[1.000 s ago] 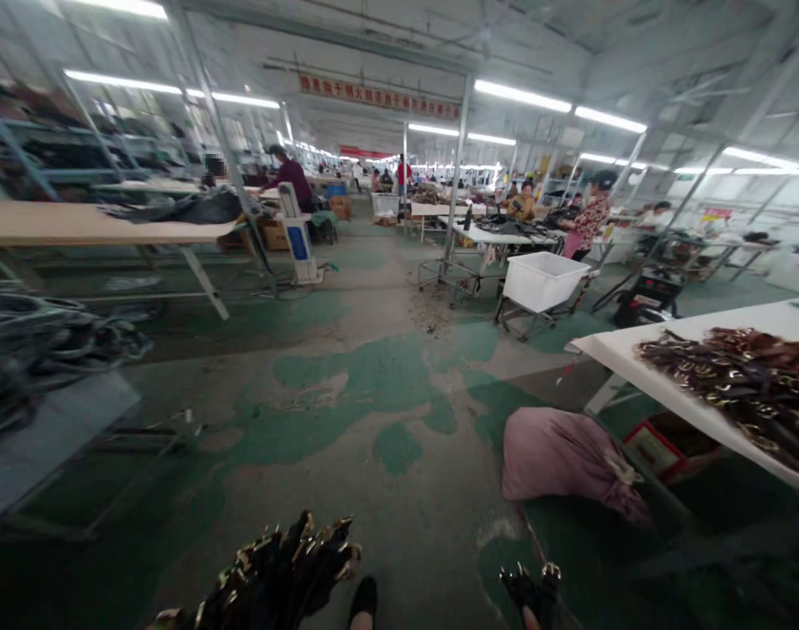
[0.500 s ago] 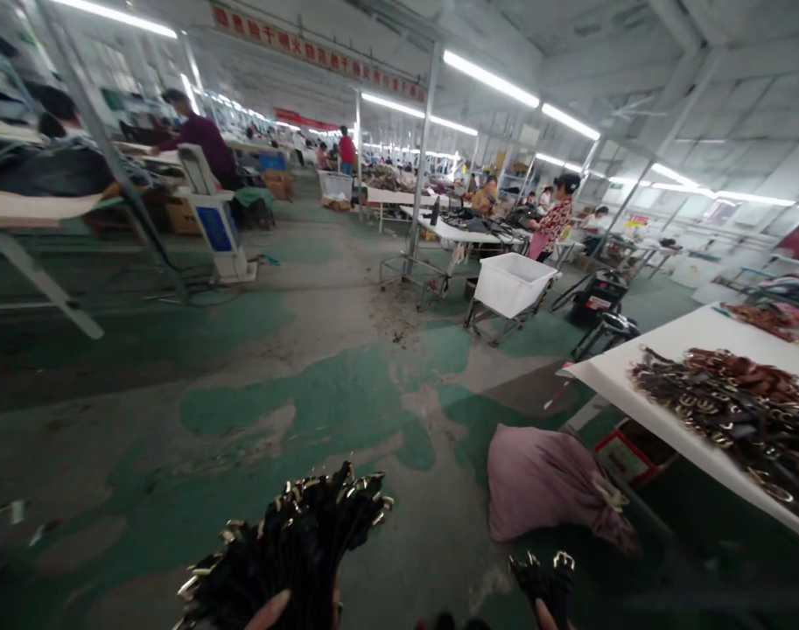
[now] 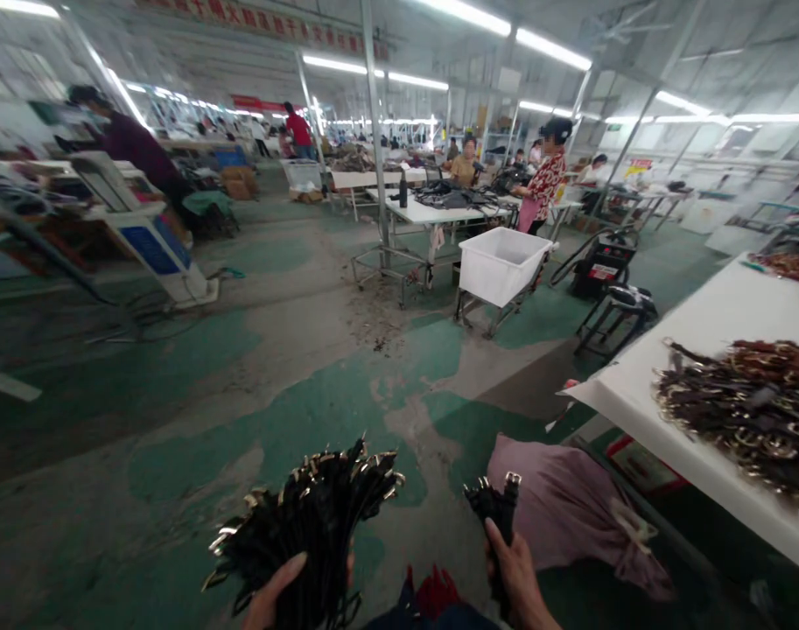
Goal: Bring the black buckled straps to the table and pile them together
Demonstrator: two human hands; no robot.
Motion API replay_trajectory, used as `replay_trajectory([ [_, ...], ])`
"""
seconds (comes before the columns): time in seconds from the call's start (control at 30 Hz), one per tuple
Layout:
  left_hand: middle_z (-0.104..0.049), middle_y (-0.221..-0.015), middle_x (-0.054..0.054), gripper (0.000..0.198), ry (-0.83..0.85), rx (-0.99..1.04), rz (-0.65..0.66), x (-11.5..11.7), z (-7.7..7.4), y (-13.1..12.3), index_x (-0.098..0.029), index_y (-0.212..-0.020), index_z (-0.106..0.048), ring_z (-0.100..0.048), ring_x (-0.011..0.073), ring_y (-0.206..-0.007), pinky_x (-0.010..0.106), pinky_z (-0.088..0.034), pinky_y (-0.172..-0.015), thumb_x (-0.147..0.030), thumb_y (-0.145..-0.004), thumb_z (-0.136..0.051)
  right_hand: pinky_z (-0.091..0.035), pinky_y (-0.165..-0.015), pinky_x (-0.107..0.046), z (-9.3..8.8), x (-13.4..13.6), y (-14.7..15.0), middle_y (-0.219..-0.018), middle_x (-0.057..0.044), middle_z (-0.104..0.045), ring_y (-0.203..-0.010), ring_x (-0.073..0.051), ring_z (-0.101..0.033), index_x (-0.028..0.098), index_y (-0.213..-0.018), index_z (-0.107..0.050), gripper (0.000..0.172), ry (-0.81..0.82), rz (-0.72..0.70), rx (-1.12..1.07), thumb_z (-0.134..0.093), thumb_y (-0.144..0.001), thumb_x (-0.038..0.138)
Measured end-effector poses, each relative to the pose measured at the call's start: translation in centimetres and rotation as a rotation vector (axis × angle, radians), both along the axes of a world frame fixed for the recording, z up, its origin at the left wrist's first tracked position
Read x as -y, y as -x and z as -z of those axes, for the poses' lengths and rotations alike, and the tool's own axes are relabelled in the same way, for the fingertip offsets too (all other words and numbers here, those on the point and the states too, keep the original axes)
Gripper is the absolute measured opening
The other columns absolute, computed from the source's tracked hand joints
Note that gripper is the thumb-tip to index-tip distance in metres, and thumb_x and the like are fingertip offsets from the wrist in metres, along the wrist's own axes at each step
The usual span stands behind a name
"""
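Note:
My left hand (image 3: 277,595) is wrapped round a thick bundle of black straps (image 3: 307,521) with gold metal tips, fanned out toward the upper right. My right hand (image 3: 514,573) grips a much smaller bunch of the same black straps (image 3: 494,507), held upright. Both hands sit at the bottom of the view, above a worn green and grey floor (image 3: 294,376). To my right a white table (image 3: 688,385) carries a heap of brown straps with gold buckles (image 3: 746,416).
A pink cloth sack (image 3: 570,507) lies on the floor by the table. Ahead stand a white tub on a metal cart (image 3: 501,262), a black machine (image 3: 599,262) and a post (image 3: 373,131). People work at tables farther back. A white and blue machine (image 3: 153,245) stands left.
The view has swung right and moved forward. Both strap bundles have risen into view and my hands now show. The white table and sack are closer.

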State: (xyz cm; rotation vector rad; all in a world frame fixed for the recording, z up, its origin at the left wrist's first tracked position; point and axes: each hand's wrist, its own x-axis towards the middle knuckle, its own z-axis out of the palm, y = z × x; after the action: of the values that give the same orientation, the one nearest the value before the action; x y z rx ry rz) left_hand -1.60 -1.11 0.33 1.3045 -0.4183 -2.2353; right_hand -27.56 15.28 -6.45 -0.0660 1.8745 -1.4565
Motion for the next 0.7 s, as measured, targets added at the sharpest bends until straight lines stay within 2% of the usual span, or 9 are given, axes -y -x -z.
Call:
replay_trajectory([
  [0.13,-0.072,-0.083,0.017,0.05,-0.015,-0.07,0.04,4.5,-0.7,5.7,-0.004,-0.105,-0.063,-0.065,0.0374,-0.086,0.048,-0.053,-0.075,-0.031,-0.063,-0.066,-0.028,-0.034,-0.018,-1.4,6.3,3.9,-0.041,0.007,-0.04,-0.034,-0.006,-0.035,0.019,-0.067,-0.046,0.054,0.036,-0.118,-0.06,-0.05,-0.067,0.072],
  [0.23,-0.072,-0.081,0.017,0.04,-0.033,-0.139,0.111,8.6,-0.6,10.0,-0.003,-0.097,-0.066,-0.064,0.0359,-0.088,0.046,-0.052,-0.078,-0.027,-0.066,-0.064,-0.03,-0.036,-0.019,-2.0,11.5,6.1,-0.043,0.006,-0.043,-0.037,-0.007,-0.039,0.018,-0.069,-0.048,0.053,0.059,-0.136,-0.124,-0.048,-0.069,0.071],
  [0.33,-0.072,-0.081,0.018,0.034,-0.029,-0.202,0.203,13.7,-0.2,14.5,-0.002,-0.092,-0.067,-0.065,0.0336,-0.089,0.043,-0.052,-0.08,-0.025,-0.068,-0.062,-0.032,-0.039,-0.018,-3.3,17.1,8.1,-0.046,0.005,-0.046,-0.04,-0.007,-0.041,0.017,-0.071,-0.048,0.052,0.094,-0.079,-0.178,-0.049,-0.071,0.069],
  [0.53,-0.072,-0.083,0.017,0.034,0.017,-0.298,0.264,24.7,-0.7,23.2,-0.002,-0.094,-0.066,-0.065,0.0327,-0.091,0.044,-0.052,-0.081,-0.024,-0.067,-0.063,-0.033,-0.039,-0.018,-7.0,27.6,12.2,-0.052,0.006,-0.048,-0.04,-0.006,-0.041,0.018,-0.075,-0.047,0.05,0.11,0.061,-0.266,-0.05,-0.071,0.068],
  [0.6,-0.072,-0.082,0.016,0.033,-0.023,-0.289,0.314,28.2,-0.9,25.5,-0.003,-0.092,-0.067,-0.064,0.0331,-0.092,0.044,-0.051,-0.083,-0.024,-0.066,-0.064,-0.032,-0.038,-0.018,-7.5,30.3,13.7,-0.053,0.006,-0.048,-0.04,-0.006,-0.04,0.019,-0.076,-0.046,0.048,0.119,0.108,-0.288,-0.051,-0.072,0.067],
  [0.7,-0.072,-0.081,0.015,0.031,-0.077,-0.263,0.378,32.9,-0.7,28.6,-0.006,-0.087,-0.069,-0.063,0.0343,-0.094,0.043,-0.051,-0.084,-0.025,-0.062,-0.067,-0.031,-0.038,-0.018,-7.1,33.4,16.5,-0.051,0.007,-0.046,-0.039,-0.005,-0.039,0.019,-0.077,-0.046,0.047,0.143,0.161,-0.255,-0.051,-0.072,0.066],
])
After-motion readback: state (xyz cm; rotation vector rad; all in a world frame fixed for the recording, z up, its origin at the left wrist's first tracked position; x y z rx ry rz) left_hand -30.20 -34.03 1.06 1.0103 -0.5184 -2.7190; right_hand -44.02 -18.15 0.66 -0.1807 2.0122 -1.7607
